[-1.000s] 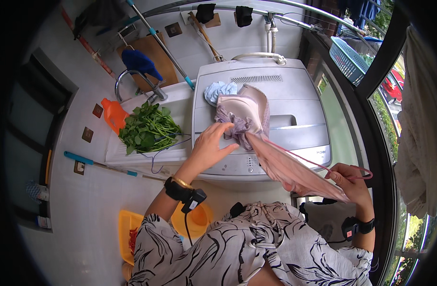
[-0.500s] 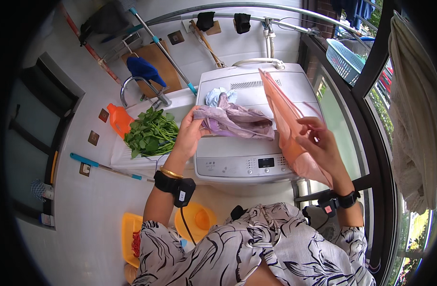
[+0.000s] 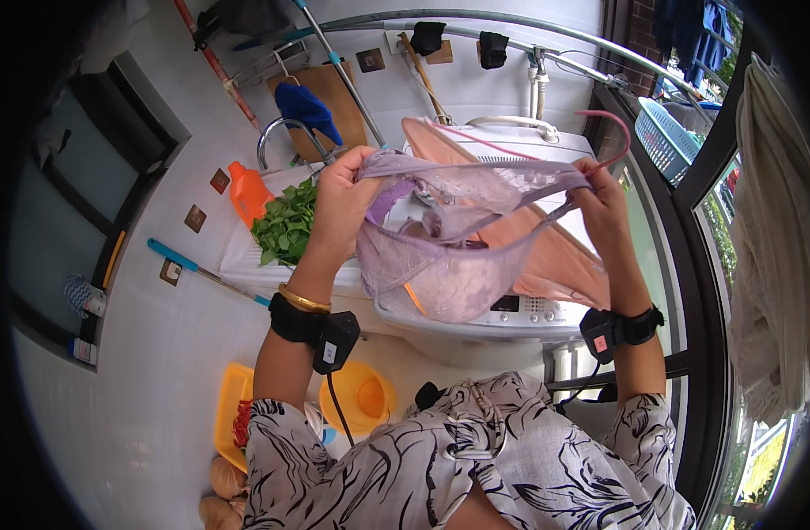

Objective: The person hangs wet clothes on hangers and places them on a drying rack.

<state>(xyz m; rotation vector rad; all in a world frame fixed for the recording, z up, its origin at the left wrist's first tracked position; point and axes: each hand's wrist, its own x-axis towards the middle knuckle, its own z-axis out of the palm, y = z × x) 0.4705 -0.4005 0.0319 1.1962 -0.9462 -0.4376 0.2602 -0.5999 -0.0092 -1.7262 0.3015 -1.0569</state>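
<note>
A lilac lace bra (image 3: 458,269) is stretched between my two hands above the washing machine (image 3: 414,322). My left hand (image 3: 339,203) grips its left end with fingers closed. My right hand (image 3: 602,208) pinches the straps at the other end. A peach-coloured thin cloth (image 3: 555,256) hangs behind the bra, slanting down toward my right wrist. A thin pink hook (image 3: 624,132), like that of a clothes hanger, curves up beside my right hand. How the hook and the cloth join is hidden.
Leafy greens (image 3: 286,221) lie at the sink beside an orange bottle (image 3: 249,194). A yellow bucket (image 3: 356,397) stands below. Metal rails (image 3: 476,16) cross the back, and a beige cloth (image 3: 772,247) hangs at the right. A light-blue basket (image 3: 666,141) sits outside the window frame.
The bra has been lifted off the machine and spread out toward me. My right hand has moved up and taken its far end. The peach cloth now lies behind it.
</note>
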